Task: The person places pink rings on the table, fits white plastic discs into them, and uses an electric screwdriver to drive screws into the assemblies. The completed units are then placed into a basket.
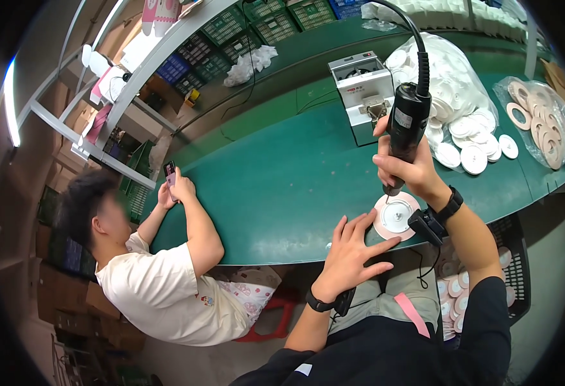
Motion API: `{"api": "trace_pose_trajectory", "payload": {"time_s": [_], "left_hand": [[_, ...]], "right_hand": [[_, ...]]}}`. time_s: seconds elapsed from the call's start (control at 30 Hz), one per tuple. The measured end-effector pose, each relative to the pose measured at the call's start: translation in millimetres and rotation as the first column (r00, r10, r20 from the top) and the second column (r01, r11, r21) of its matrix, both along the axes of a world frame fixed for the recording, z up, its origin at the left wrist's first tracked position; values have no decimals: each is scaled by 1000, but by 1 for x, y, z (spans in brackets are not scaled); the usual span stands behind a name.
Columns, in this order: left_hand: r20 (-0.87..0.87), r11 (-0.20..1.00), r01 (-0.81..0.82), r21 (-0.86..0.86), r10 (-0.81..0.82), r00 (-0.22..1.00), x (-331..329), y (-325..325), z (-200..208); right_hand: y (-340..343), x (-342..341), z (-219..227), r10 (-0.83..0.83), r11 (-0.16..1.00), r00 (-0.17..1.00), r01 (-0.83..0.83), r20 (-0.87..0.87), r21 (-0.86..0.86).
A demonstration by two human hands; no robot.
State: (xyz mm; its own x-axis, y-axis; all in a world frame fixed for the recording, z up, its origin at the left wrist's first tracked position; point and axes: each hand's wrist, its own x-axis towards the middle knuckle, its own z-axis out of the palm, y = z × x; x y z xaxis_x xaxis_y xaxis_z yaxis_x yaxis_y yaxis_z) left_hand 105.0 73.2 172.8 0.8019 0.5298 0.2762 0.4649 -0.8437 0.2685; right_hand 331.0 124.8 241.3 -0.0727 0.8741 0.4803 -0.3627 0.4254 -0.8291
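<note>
My right hand (pixel 408 168) is wrapped round a black electric screwdriver (pixel 409 119), held upright with its cord rising from the top. Its tip points down at the upper edge of a white disc (pixel 396 215) that lies on a wider pink ring (pixel 381 226). I cannot tell whether the tip touches the disc. My left hand (pixel 353 252) lies at the table's front edge with fingers spread, fingertips beside the pink ring's left rim and no object held.
Behind the screwdriver stands a white box-shaped machine (pixel 363 96). White discs (pixel 475 145) spill from a clear bag on the right, near a bag of beige rings (pixel 539 122). A black crate (pixel 519 273) sits below. At left, another person (pixel 160 283) holds a phone (pixel 170 171).
</note>
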Motion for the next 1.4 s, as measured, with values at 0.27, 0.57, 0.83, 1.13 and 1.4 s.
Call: {"api": "trace_pose_trajectory", "payload": {"time_s": [0.27, 0.57, 0.83, 1.13, 1.4], "left_hand": [[-13, 1000, -9, -11, 8, 1000, 1, 0, 2], [-26, 998, 29, -57, -30, 999, 0, 2, 1], [-26, 999, -4, -35, 3, 1000, 4, 2, 3], [-35, 999, -15, -42, 13, 999, 6, -2, 3], [-38, 998, -31, -48, 30, 999, 5, 0, 3]], "right_hand": [[-1, 5, 4, -13, 1000, 1000, 13, -27, -1], [-5, 3, 7, -5, 1000, 999, 4, -40, -26], [4, 2, 0, 28, 1000, 1000, -28, -15, -3], [3, 4, -2, 6, 999, 1000, -7, 12, 53], [4, 2, -1, 6, 998, 1000, -7, 5, 55]]}}
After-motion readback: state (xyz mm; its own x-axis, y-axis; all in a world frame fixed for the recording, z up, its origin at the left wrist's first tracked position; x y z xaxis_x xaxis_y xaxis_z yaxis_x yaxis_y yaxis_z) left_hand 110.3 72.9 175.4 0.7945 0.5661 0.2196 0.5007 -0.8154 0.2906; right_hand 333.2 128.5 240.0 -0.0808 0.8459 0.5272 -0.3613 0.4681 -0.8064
